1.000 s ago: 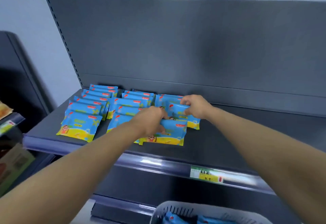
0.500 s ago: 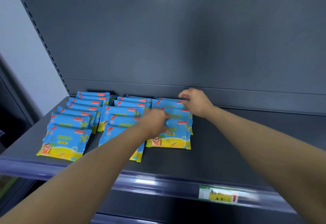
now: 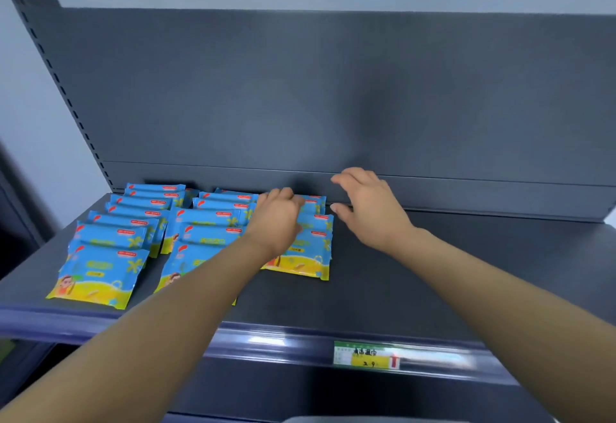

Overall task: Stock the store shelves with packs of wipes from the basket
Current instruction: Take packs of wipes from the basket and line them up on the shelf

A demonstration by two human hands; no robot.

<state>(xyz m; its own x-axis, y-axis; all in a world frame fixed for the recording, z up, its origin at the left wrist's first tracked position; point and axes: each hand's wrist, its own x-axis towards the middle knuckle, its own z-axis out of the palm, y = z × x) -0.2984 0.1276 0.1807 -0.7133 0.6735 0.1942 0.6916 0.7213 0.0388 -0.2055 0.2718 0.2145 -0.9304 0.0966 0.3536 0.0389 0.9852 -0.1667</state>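
Several blue and yellow packs of wipes lie in three overlapping rows on the left half of the dark grey shelf (image 3: 433, 272). The left row (image 3: 100, 269) and middle row (image 3: 206, 232) reach toward the front edge. My left hand (image 3: 276, 219) rests with curled fingers on the back packs of the right row (image 3: 310, 252); whether it holds one is hidden. My right hand (image 3: 370, 209) hovers just right of that row with fingers spread and holds nothing. The basket shows only as a pale rim (image 3: 333, 419) at the bottom edge.
The shelf's back panel (image 3: 333, 106) rises behind the packs. A price label (image 3: 366, 356) sits on the front rail (image 3: 233, 339). A perforated upright (image 3: 66, 96) bounds the shelf on the left, with another dark shelf unit (image 3: 13, 216) beyond it.
My right hand let go of the packs in the right row, lifted and moved right with its fingers spread. My left hand slid back along that row. The view rose, dropping the basket out of sight.
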